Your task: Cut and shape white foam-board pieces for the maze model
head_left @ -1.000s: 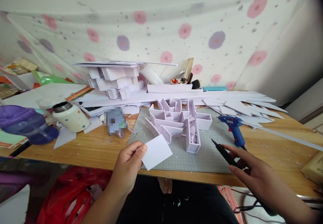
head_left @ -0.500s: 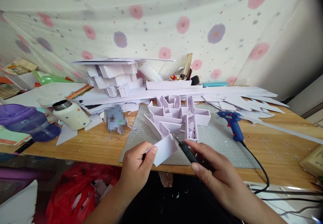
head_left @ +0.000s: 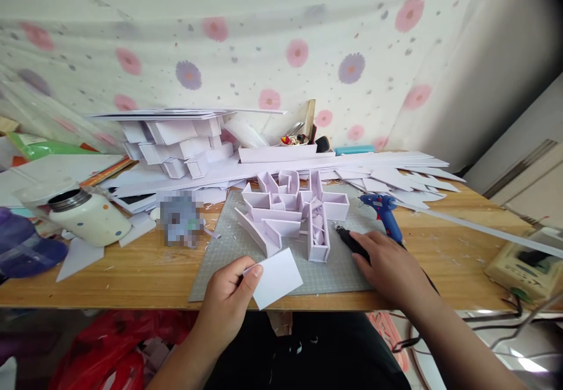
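Note:
Between thumb and fingers, my left hand pinches a white board piece above the front edge of the grey cutting mat. My right hand is wrapped over a black cutter low at the mat's right side, its tip pointing up and left. A white model of joined open-topped compartments sits on the mat between and beyond my hands; one narrow compartment holds small scraps. Just behind my right hand lies a blue glue gun.
Stacked white boxes under flat sheets stand at the back left. A spotted bottle and a purple cup are on the left. White board offcuts lie back right. A beige power unit sits far right.
My right hand has moved right and down with the cutter, away from the board piece. My left hand still holds the piece, now tilted flatter. The view has shifted to the right.

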A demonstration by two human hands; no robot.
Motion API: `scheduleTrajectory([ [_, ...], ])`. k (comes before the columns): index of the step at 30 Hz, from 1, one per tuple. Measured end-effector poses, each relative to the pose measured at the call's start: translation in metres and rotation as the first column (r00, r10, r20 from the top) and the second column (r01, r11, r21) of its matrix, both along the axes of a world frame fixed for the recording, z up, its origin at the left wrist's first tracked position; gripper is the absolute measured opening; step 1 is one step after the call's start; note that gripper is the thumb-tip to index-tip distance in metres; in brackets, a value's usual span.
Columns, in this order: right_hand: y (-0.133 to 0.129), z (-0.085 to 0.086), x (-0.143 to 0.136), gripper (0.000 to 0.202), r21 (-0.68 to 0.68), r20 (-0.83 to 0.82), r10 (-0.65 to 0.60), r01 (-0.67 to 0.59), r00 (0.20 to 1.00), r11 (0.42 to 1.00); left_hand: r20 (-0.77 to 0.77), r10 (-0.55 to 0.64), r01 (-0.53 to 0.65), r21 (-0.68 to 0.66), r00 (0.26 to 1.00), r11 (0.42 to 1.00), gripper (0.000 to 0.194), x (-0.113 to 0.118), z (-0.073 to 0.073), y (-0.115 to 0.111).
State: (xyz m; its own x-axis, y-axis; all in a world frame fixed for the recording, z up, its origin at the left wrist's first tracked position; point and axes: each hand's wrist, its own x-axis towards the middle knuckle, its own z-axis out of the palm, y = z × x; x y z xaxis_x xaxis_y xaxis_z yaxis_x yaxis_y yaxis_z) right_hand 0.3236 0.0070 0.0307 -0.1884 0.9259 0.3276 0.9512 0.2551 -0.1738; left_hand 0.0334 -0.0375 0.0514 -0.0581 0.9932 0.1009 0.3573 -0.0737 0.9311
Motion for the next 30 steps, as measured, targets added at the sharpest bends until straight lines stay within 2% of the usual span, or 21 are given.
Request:
scheduleTrajectory([
  [2,-0.006,0.011,-0.012,0.027,0.174,-0.242,0.133,-0.092,0.961,0.981,0.047,-0.013,0.015,-0.035,0.999,0.999,0.037,0.001,-0.001,0.001],
  [3,-0.011,0.016,-0.020,0.023,0.212,-0.395,0.222,-0.147,0.891,0.966,0.082,-0.028,0.032,-0.054,0.996,0.998,0.037,0.001,-0.002,0.001],
  [4,-0.016,0.022,-0.028,0.020,0.188,-0.549,0.304,-0.239,0.779,0.953,0.122,-0.057,0.067,-0.073,0.991,0.995,0.038,0.000,-0.004,0.001],
  [5,-0.021,0.026,-0.038,0.022,0.101,-0.691,0.329,-0.364,0.644,0.926,0.162,-0.096,0.111,-0.088,0.982,0.990,0.038,0.000,-0.006,0.002],
  [7,-0.029,0.030,-0.059,0.030,-0.076,-0.904,0.185,-0.572,0.385,0.817,0.228,-0.178,0.206,-0.103,0.957,0.973,0.039,0.001,-0.009,0.002],
  [9,-0.032,0.028,-0.078,0.033,-0.166,-0.980,-0.034,-0.707,0.198,0.687,0.296,-0.240,0.285,-0.116,0.925,0.952,0.038,0.004,-0.011,0.000],
  [10,-0.033,0.025,-0.086,0.034,-0.168,-0.986,-0.123,-0.740,0.115,0.652,0.342,-0.253,0.311,-0.125,0.905,0.942,0.038,0.006,-0.012,-0.001],
  [12,-0.032,0.017,-0.098,0.037,-0.140,-0.967,-0.254,-0.769,-0.030,0.624,0.444,-0.250,0.343,-0.142,0.861,0.928,0.039,0.009,-0.013,-0.004],
  [14,-0.031,0.011,-0.105,0.039,-0.116,-0.924,-0.356,-0.788,-0.137,0.605,0.513,-0.236,0.361,-0.159,0.826,0.919,0.040,0.011,-0.014,-0.006],
  [17,-0.031,0.006,-0.109,0.040,-0.106,-0.864,-0.462,-0.826,-0.198,0.553,0.547,-0.212,0.365,-0.187,0.810,0.912,0.043,0.010,-0.018,-0.007],
  [20,-0.033,0.004,-0.113,0.040,-0.094,-0.859,-0.465,-0.827,-0.214,0.554,0.574,-0.171,0.341,-0.203,0.801,0.918,0.044,0.010,-0.020,-0.007],
  [24,-0.035,0.005,-0.118,0.037,-0.061,-0.863,-0.424,-0.774,-0.277,0.631,0.644,-0.090,0.286,-0.207,0.759,0.936,0.046,0.019,-0.019,-0.012],
  [27,-0.032,0.011,-0.115,0.035,-0.003,-0.868,-0.332,-0.665,-0.370,0.747,0.709,-0.023,0.262,-0.230,0.705,0.937,0.046,0.022,-0.020,-0.014],
  [29,-0.028,0.015,-0.109,0.034,0.029,-0.894,-0.244,-0.593,-0.376,0.804,0.671,0.045,0.156,-0.236,0.740,0.959,0.045,0.013,-0.022,-0.011],
  [30,-0.026,0.016,-0.106,0.033,0.027,-0.912,-0.215,-0.576,-0.348,0.817,0.614,0.095,0.059,-0.225,0.783,0.972,0.044,0.004,-0.022,-0.007],
])
